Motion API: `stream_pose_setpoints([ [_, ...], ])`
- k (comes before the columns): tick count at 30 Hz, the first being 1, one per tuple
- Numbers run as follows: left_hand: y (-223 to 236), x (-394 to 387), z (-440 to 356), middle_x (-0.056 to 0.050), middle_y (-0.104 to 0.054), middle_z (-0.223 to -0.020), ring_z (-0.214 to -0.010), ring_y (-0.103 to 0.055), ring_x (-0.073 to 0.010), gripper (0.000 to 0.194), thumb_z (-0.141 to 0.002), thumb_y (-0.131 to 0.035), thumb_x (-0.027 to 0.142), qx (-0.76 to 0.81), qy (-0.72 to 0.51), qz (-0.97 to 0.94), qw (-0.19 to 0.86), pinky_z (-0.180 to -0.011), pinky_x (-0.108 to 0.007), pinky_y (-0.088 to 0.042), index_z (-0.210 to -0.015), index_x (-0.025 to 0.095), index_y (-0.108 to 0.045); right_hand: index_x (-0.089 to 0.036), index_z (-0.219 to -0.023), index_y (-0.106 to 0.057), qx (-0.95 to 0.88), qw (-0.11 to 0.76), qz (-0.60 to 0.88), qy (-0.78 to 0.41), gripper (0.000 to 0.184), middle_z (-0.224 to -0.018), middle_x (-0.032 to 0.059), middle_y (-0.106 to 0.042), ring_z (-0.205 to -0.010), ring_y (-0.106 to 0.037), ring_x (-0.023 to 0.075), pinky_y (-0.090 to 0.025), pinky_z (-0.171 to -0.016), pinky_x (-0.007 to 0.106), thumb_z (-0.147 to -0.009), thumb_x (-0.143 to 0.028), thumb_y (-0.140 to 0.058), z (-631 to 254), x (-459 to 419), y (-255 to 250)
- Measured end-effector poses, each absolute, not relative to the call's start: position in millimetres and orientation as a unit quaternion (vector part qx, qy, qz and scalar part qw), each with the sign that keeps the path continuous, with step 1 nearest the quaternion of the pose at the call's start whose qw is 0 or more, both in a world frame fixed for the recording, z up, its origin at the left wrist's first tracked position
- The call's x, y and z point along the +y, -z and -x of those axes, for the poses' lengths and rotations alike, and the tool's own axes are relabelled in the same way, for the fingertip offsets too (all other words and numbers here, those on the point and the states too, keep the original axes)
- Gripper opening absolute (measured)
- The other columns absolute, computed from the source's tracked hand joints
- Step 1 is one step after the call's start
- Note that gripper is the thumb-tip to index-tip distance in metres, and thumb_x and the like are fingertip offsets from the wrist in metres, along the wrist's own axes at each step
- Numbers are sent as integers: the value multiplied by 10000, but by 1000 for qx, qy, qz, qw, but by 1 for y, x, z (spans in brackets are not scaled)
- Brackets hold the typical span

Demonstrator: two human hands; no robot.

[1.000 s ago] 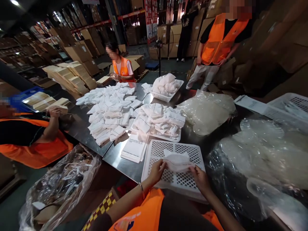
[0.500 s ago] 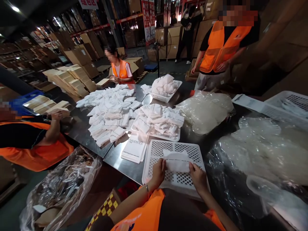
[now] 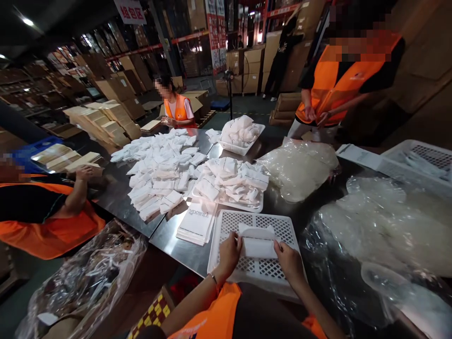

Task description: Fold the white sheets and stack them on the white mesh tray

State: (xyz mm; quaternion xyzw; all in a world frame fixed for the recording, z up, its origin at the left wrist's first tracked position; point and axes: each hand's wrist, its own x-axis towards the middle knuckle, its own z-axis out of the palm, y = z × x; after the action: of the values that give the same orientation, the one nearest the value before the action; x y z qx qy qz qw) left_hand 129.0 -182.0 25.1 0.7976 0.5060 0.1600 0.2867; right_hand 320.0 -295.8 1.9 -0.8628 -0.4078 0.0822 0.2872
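We've got a white folded cloth pouch (image 3: pixel 259 245), soft, rectangular, gripped at both ends w/ left hand (image 3: pixel 229 252) & right hand (image 3: pixel 287 259), over a white perforated plastic tray (image 3: pixel 257 270) on the steel counter (image 3: pixel 176 238). Printed paper bags (image 3: pixel 197 221) lie beside it.

The hall is dim, lit by small ceiling lamps (image 3: pixel 27 21) at upper left and a brighter aisle far back. The steel bench (image 3: pixel 176 238) throws back a pale sheen, and the white packets (image 3: pixel 165 169) come close to blowing out. Plastic bags (image 3: pixel 384 221) at right glint with soft glare. The wide lens bends the edges strongly; corners fall dark and smeared, and faces are pixelated.
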Motion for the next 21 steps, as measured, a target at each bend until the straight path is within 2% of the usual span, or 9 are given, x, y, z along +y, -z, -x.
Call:
stream_pose_setpoints([
  [3, -31, -182, -135, -100, -683, -1017, -910, -647, -210, 283, -946, -422, 226, 438, -239, -848, 179, -761, -314, -482, -1197, 155, -530, -223, -604, -552, -410, 283, 863, -82, 530, -569, 87, -630, -512, -555, 188, -269, -525, 301, -886, -565, -262, -321, -295, -5],
  [5, -33, -183, -145, -117, -639, -1193, -1100, -590, -231, 355, -923, -425, 153, 314, -269, -907, 82, -933, -383, -457, -1267, 165, -515, -228, -600, -550, -411, 282, 863, -79, 523, -564, 85, -633, -517, -576, 196, -295, -516, 298, -884, -555, -257, -322, -295, -3],
  [8, -27, -187, -165, -83, -633, -1242, -1198, -539, -239, 316, -927, -468, 181, 131, -246, -960, -21, -1060, -414, -379, -1224, 162, -576, -232, -603, -543, -415, 258, 869, -79, 504, -568, 86, -636, -550, -610, 218, -350, -519, 304, -880, -542, -259, -328, -295, 5],
  [10, -17, -190, -177, -76, -646, -1234, -1187, -555, -244, 273, -939, -474, 211, 107, -233, -965, -56, -1069, -406, -373, -1160, 140, -620, -222, -665, -584, -414, 238, 877, -59, 470, -616, 89, -663, -554, -621, 228, -393, -514, 315, -878, -519, -287, -333, -292, 10],
  [12, -6, -191, -183, -77, -645, -1245, -1182, -567, -252, 272, -944, -473, 211, 123, -224, -965, -61, -1065, -413, -378, -1150, 137, -633, -187, -835, -655, -438, 240, 866, 14, 434, -791, 117, -714, -677, -664, 252, -479, -587, 344, -884, -471, -331, -335, -286, 12],
  [13, -1, -190, -184, -77, -640, -1256, -1188, -566, -251, 279, -945, -473, 210, 127, -219, -966, -53, -1069, -417, -378, -1164, 145, -632, -167, -946, -670, -466, 247, 847, 64, 418, -912, 135, -720, -796, -678, 268, -519, -680, 372, -891, -432, -351, -334, -282, 13],
  [16, 7, -187, -183, -78, -614, -1296, -1236, -537, -242, 334, -949, -468, 226, 127, -220, -967, -25, -1088, -415, -379, -1252, 156, -591, -173, -1178, -639, -596, 254, 745, 158, 408, -1179, 116, -668, -1128, -601, 263, -488, -970, 419, -885, -244, -364, -324, -266, 21],
  [19, 11, -182, -179, -79, -569, -1349, -1283, -498, -228, 426, -953, -455, 247, 128, -231, -965, -9, -1102, -405, -387, -1367, 159, -492, -204, -1200, -643, -654, 221, 707, 152, 518, -1244, 45, -647, -1152, -598, 197, -522, -955, 325, -811, -98, -317, -309, -250, 39],
  [21, 15, -181, -177, -63, -544, -1375, -1290, -495, -215, 474, -948, -440, 220, 143, -233, -962, -3, -1095, -400, -408, -1419, 180, -425, -190, -1214, -637, -646, 213, 712, 173, 555, -1280, 47, -623, -1165, -591, 199, -542, -926, 318, -796, -74, -292, -300, -244, 52],
])
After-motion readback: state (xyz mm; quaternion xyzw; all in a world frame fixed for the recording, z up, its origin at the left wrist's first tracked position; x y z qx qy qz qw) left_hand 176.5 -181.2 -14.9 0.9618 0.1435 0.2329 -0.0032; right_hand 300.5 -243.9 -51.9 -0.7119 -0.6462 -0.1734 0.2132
